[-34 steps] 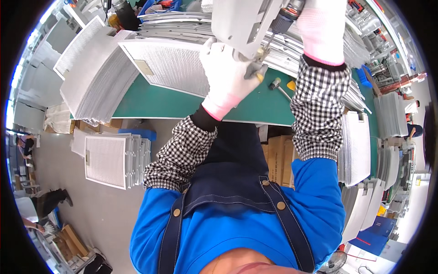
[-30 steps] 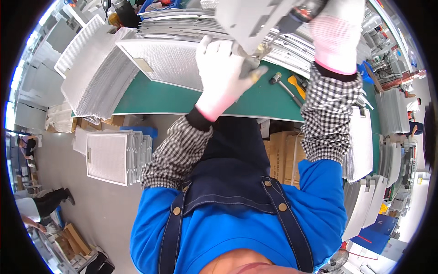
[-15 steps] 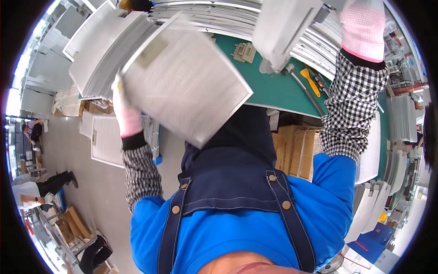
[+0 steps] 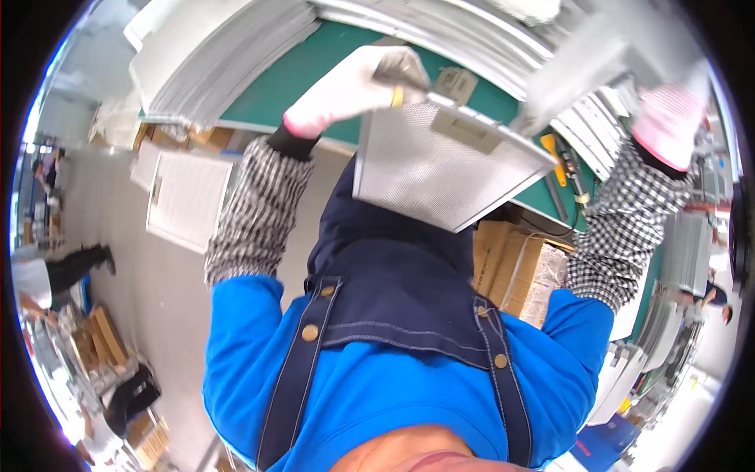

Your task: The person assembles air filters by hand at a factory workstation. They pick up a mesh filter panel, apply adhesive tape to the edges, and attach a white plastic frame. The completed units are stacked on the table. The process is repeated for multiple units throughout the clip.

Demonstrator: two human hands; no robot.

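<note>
My left hand (image 4: 354, 86), in a pink and white glove with grey stained fingers, is closed on the top edge of a silver metal mesh filter panel (image 4: 425, 169). The panel hangs tilted in front of my apron, with a beige rectangular handle plate (image 4: 468, 134) at its upper edge. Right of the panel, a large light grey machine (image 4: 582, 71) is blurred, its lower tip by the panel's corner. My gloved right hand (image 4: 668, 122) is at the far side of this machine; its fingers are hidden and smeared.
Stacked mesh panels (image 4: 228, 59) stand at the back left of the green bench (image 4: 275, 86). Near the right lie a yellow scraper (image 4: 553, 157) and a black tool (image 4: 576, 177). Cardboard boxes (image 4: 515, 267) sit below the bench. Another panel (image 4: 185, 200) leans at left.
My left hand has swung the panel right and turned it, so its handle plate now lies beside the machine's tip. The view has shifted; my right hand appears lower and farther right.
</note>
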